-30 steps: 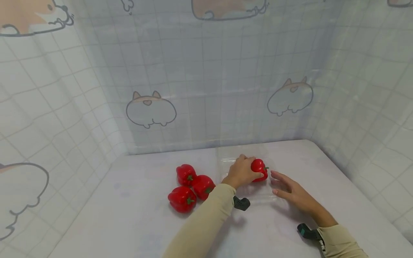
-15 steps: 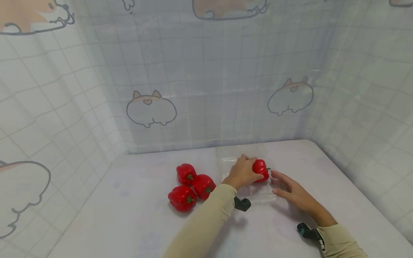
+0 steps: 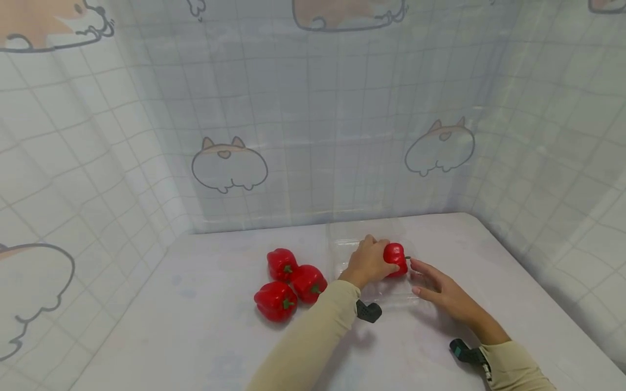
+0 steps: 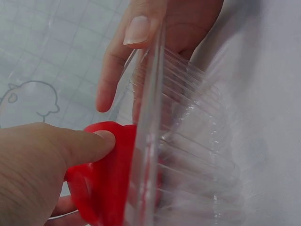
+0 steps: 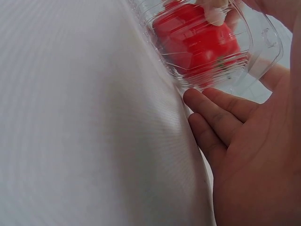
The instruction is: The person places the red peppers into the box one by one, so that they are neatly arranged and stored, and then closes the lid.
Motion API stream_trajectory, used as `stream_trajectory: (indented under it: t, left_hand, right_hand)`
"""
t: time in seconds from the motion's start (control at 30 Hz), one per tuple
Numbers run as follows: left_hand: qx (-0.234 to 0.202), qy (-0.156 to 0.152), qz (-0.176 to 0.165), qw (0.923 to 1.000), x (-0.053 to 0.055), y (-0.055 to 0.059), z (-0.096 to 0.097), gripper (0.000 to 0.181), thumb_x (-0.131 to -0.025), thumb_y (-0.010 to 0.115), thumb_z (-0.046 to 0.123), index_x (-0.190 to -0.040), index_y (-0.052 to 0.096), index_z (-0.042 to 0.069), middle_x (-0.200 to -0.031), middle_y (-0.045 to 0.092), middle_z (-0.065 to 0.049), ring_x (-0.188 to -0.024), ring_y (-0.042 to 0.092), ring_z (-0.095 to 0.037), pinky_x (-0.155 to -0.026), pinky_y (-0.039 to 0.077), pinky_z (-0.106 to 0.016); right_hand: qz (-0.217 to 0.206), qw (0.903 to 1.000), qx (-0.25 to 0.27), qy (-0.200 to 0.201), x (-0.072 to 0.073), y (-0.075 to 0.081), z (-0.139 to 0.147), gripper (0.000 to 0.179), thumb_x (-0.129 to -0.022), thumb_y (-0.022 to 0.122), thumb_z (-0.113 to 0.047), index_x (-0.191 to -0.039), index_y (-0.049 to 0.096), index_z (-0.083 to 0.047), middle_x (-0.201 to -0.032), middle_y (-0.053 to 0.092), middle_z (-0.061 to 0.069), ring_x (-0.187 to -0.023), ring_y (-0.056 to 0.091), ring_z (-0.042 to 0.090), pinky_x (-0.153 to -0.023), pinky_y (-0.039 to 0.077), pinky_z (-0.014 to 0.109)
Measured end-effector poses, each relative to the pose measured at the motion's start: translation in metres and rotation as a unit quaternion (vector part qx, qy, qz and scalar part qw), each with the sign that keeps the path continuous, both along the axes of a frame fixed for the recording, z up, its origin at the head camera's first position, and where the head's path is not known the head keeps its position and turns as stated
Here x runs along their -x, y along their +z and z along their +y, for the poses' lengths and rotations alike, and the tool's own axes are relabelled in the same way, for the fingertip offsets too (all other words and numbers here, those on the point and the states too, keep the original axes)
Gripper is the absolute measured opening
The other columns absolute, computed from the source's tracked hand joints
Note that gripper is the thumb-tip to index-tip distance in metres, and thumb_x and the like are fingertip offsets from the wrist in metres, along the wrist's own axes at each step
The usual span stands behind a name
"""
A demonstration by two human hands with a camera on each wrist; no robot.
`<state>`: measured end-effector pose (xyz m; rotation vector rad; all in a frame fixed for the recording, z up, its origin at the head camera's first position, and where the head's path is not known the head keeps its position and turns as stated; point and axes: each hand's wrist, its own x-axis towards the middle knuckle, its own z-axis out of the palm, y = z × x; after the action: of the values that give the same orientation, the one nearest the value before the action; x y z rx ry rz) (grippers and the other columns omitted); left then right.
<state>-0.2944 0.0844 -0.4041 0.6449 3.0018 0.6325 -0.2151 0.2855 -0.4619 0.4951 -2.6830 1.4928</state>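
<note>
A left hand (image 3: 368, 263) holds a red pepper (image 3: 395, 260) in a clear box (image 4: 197, 169)

The fingers of the left hand pinch the pepper. The thumb presses on the side of it, and more fingers wrap round the back. The pepper is inside the walls of the box. It lies tipped on its side, with its green stem pointing toward the right hand (image 3: 446, 292). In the right wrist view, you can see its red skin through the box's wavy wall. You cannot tell if the pepper touches the bottom.

The right hand is at the other side of the box. Its fingers are spread and a little bent, with the thumb apart from them. The fingertips are right by the box wall, but you cannot tell how hard they touch it, if they do.

Over on the left, three more peppers sit close together on the white worktop (image 3: 195, 320). There is a back pepper (image 3: 280, 262), a middle pepper (image 3: 308, 279) and a front pepper (image 3: 274, 300). They are all red, with green stems.

The person has a tan sleeve (image 3: 308, 336) on each arm, and a dark gadget (image 3: 369, 311) shows at each wrist. Behind it all hangs a pale sheet (image 3: 313, 108) with squares and dog pictures (image 3: 229, 168) on it.
</note>
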Motion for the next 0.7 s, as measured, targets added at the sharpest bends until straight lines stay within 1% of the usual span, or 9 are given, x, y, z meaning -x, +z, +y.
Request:
stream_trajectory:
  t: [0.1,0.27,0.37,0.57,0.7]
  left_hand:
    - [0.001,0.003,0.002,1.0000,0.0002,-0.0025,0.0014,0.069,-0.082,0.081,0.046,-0.142,0.055,0.024,-0.122,0.054,0.000,-0.111,0.053,-0.015,-0.087,0.056,-0.034]
    - [-0.008,0.001,0.002,1.0000,0.0002,-0.0013,0.0009,0.071,-0.082,0.081,0.045,-0.143,0.054,0.024,-0.124,0.054,0.000,-0.112,0.053,-0.016,-0.086,0.056,-0.035]
    - [-0.011,0.001,-0.002,0.9999,0.0003,-0.0007,-0.0012,0.071,-0.082,0.081,0.045,-0.144,0.054,0.024,-0.124,0.054,0.000,-0.112,0.053,-0.016,-0.087,0.056,-0.035]
    - [-0.007,0.003,-0.010,0.9999,0.0004,-0.0014,-0.0037,0.071,-0.081,0.082,0.046,-0.144,0.054,0.026,-0.125,0.054,0.000,-0.113,0.053,-0.016,-0.088,0.055,-0.036]
    - [-0.003,0.001,-0.005,1.0000,0.0004,-0.0023,-0.0030,0.071,-0.081,0.082,0.046,-0.143,0.054,0.025,-0.125,0.055,0.000,-0.112,0.054,-0.016,-0.087,0.056,-0.036]
  right_hand:
    - [-0.003,1.0000,0.000,-0.003,-0.0014,0.0011,-0.0004,0.070,-0.095,0.066,-0.025,-0.155,0.034,-0.006,-0.154,0.038,0.023,-0.138,0.041,0.045,-0.101,0.039,0.066]
    - [0.001,1.0000,-0.006,-0.007,-0.0005,0.0012,0.0002,0.071,-0.095,0.067,-0.027,-0.155,0.034,-0.008,-0.154,0.039,0.021,-0.138,0.041,0.044,-0.102,0.038,0.067]
    - [0.004,1.0000,-0.003,-0.003,0.0011,-0.0005,0.0006,0.070,-0.095,0.067,-0.025,-0.155,0.035,-0.008,-0.154,0.039,0.021,-0.138,0.041,0.044,-0.102,0.038,0.066]
    - [0.006,1.0000,-0.004,-0.003,0.0025,-0.0043,0.0013,0.070,-0.095,0.067,-0.026,-0.155,0.035,-0.009,-0.154,0.040,0.021,-0.138,0.042,0.043,-0.102,0.038,0.066]
    - [0.003,1.0000,-0.005,-0.006,0.0017,-0.0047,0.0019,0.071,-0.094,0.068,-0.027,-0.155,0.035,-0.010,-0.154,0.040,0.021,-0.138,0.042,0.043,-0.102,0.039,0.066]
